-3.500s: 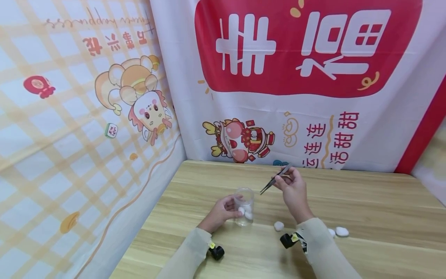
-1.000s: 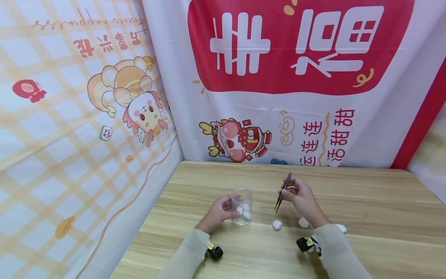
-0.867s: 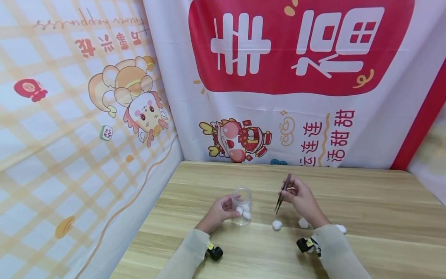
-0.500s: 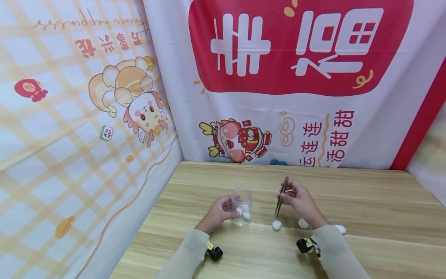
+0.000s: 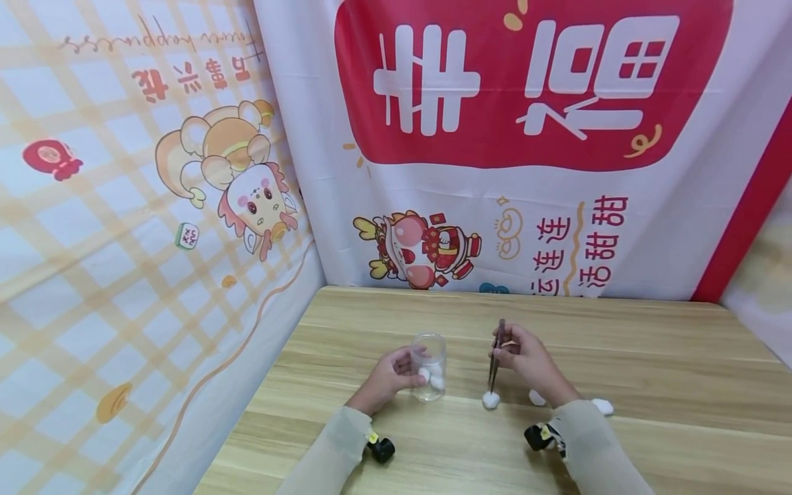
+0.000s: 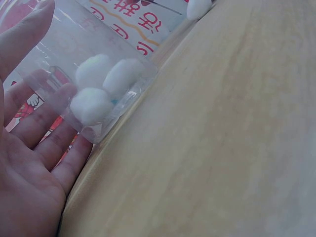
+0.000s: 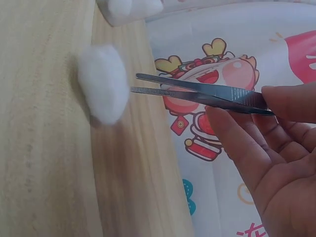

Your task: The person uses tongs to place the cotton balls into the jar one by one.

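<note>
Head view, dial centred on the near ball: white, fluffy, resting on the counter.
Tweezers, one pair: 12 o'clock, steep, points down at the near ball; tips slightly apart, contact uncertain.
Right hand: 1 o'clock, fingers pinching the tweezers.
Clear cup: 10 o'clock, three balls visible inside from the left wrist.
Left hand: toward 9 o'clock, fingers and thumb grasping the clear cup.
Two outer balls: 3 o'clock, near the right sleeve.
Handling note, from where I stand: the tip gap looks narrower than the near ball, so nipping a tuft seems surer than spanning it. Sink both tips in slightly, squeeze gently, lift straight toward 12; steady the clear cup meanwhile.
</note>
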{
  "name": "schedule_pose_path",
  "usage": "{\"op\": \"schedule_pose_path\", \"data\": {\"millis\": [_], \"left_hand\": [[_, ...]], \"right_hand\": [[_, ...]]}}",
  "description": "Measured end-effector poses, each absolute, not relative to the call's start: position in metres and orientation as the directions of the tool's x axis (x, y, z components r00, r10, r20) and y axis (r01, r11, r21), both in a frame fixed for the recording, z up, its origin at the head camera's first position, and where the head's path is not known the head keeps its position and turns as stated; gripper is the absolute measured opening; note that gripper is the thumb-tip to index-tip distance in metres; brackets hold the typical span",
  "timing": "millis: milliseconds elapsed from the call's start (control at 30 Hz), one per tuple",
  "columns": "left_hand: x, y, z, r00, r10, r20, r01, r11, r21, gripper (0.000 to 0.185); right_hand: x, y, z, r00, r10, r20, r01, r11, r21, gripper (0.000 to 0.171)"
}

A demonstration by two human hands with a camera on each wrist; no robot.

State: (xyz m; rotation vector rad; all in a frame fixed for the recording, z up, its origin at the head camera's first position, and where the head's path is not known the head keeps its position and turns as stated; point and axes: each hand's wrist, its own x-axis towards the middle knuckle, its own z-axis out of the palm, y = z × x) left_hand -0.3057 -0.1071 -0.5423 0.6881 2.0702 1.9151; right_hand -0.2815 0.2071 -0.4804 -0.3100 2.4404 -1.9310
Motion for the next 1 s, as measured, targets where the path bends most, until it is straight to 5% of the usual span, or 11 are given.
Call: {"op": "schedule_pose_path", "data": {"millis": [1000], "left_hand": [[-0.3013,-0.1064,-0.5384,-0.864,0.481,0.147,0.185,0.031,0.982,0.065]], "right_hand": [[-0.2840,0.2030,-0.4899,-0.977,-0.208,0.049,-0.115,0.317,-0.941,0.025]]}}
